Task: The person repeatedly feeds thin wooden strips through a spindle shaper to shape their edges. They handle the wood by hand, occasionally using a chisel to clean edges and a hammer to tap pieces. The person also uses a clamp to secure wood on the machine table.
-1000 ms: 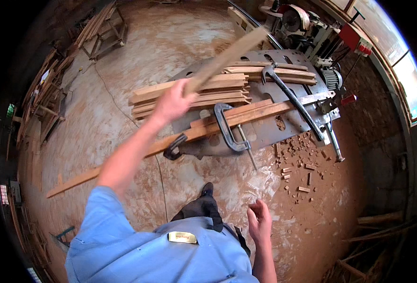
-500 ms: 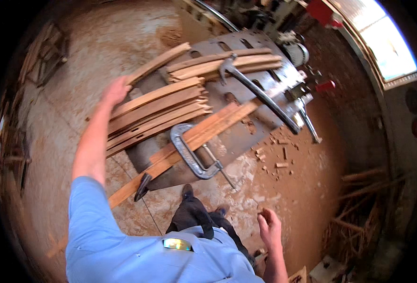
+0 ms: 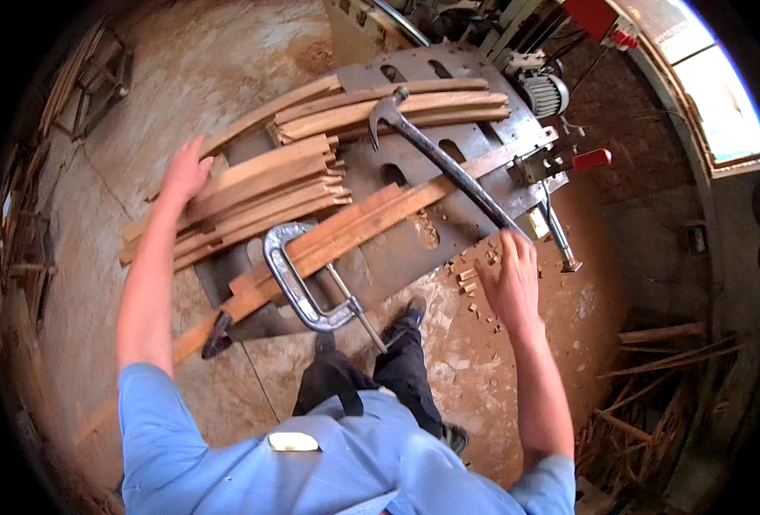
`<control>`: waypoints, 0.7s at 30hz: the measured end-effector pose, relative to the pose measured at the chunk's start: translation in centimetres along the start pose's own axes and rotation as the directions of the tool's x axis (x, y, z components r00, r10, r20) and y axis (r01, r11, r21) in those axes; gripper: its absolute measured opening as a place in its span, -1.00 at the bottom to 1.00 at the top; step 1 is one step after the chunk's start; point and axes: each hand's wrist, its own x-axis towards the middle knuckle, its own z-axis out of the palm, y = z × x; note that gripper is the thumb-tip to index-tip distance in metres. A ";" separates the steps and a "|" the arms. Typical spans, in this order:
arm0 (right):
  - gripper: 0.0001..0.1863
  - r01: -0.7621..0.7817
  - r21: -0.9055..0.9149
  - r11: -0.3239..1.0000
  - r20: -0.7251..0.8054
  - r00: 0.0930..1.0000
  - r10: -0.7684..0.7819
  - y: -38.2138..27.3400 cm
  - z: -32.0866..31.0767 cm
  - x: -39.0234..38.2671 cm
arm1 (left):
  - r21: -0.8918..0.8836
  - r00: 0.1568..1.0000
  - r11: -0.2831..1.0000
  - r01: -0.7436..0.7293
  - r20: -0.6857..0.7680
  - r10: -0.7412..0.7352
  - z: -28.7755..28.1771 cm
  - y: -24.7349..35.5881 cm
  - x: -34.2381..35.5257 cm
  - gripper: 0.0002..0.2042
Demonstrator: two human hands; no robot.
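One left hand [image 3: 186,175] at wooden strips [image 3: 268,166], right hand [image 3: 515,281] at crowbar [image 3: 450,168], each grip unclear

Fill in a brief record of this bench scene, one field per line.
Left grip: near the lower end of an outer wooden strip; contact unclear
Right grip: at the lower end of a claw-headed bar; closure unclear
Bar position: shaft crosses over a long board
Clamp: metal C-clamp set across the long board
Stacks: nearer strips, farther strips
Surface: metal table with oval holes
Floor: scattered wood offcuts
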 end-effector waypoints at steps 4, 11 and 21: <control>-0.41 -0.046 -0.059 0.997 0.193 0.980 0.056 4.7 4.6 7.2 | -0.170 0.992 0.979 -0.113 0.041 0.121 -3.7 6.4 -7.3 -0.57; -0.62 -0.117 0.168 0.979 0.450 0.893 0.029 8.8 5.0 9.4 | -0.379 0.996 0.921 0.083 0.017 -0.083 -5.8 19.4 -21.0 -0.60; -0.54 0.560 0.219 0.799 0.431 0.680 -0.594 13.4 -1.6 10.9 | -0.119 0.917 0.909 -0.399 -0.040 0.397 -3.9 36.5 -21.4 -0.39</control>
